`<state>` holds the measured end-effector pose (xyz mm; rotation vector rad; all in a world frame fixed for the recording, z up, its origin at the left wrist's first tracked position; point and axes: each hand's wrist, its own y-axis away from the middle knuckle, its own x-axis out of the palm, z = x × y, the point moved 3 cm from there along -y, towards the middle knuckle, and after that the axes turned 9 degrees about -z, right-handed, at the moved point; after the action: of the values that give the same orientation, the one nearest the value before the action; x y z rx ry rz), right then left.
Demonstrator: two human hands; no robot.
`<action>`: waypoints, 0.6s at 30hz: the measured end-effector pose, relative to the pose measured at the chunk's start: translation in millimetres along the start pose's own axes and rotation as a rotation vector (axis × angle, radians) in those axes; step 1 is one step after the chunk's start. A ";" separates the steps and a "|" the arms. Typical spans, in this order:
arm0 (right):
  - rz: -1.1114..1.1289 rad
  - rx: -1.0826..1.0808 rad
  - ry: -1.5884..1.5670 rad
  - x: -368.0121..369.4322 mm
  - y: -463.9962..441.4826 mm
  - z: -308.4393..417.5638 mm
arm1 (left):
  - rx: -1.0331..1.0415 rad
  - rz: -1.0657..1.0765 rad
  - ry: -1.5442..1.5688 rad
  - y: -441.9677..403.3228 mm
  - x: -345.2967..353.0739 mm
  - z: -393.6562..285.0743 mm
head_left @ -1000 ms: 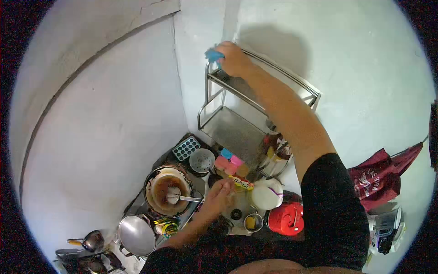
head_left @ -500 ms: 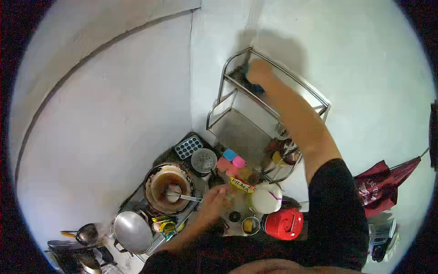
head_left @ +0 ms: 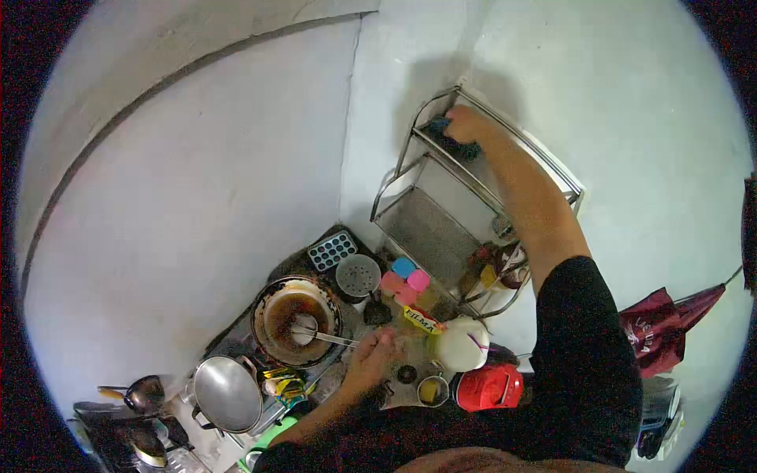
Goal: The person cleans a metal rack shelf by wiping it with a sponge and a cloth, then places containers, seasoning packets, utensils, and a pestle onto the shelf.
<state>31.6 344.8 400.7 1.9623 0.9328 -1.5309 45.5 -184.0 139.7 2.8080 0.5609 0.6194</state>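
Observation:
My right hand (head_left: 467, 124) is closed on a dark blue cloth (head_left: 465, 148), pressed to the top shelf of a metal rack (head_left: 482, 189). That arm reaches up across the rack's right side. Lower down, my left hand (head_left: 372, 355) has its fingers curled over the counter. A ladle (head_left: 305, 329) lies in a pan of brown liquid (head_left: 285, 315), its handle running up to the left hand. Whether those fingers grip the handle is hidden.
Around the hands are a perforated skimmer (head_left: 358, 276), a yellow Filma packet (head_left: 423, 320), a white-lidded container (head_left: 461, 344), a red container (head_left: 489, 387) and a metal pot (head_left: 229, 394). A maroon bag (head_left: 658, 331) hangs on the right wall.
The view has shifted a little, so the rack sits further right. The cloth under my right hand shows more plainly on the top shelf. My left hand stays by the ladle's handle.

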 end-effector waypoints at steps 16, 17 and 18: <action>0.181 -0.077 -0.140 -29.9 90.0 -6.1 | 0.085 0.093 -0.085 -14.7 39.5 -6.9; -0.009 -0.048 -0.222 -15.2 81.8 -8.4 | 0.062 0.069 -0.102 -9.4 42.7 -14.4; -0.105 -0.029 -0.263 -15.7 82.8 -8.5 | 0.040 0.046 -0.120 -4.5 45.4 -22.1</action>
<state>97.4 293.4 415.0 1.6640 0.9507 -1.7720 72.4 -158.7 174.5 2.8793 0.4927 0.4486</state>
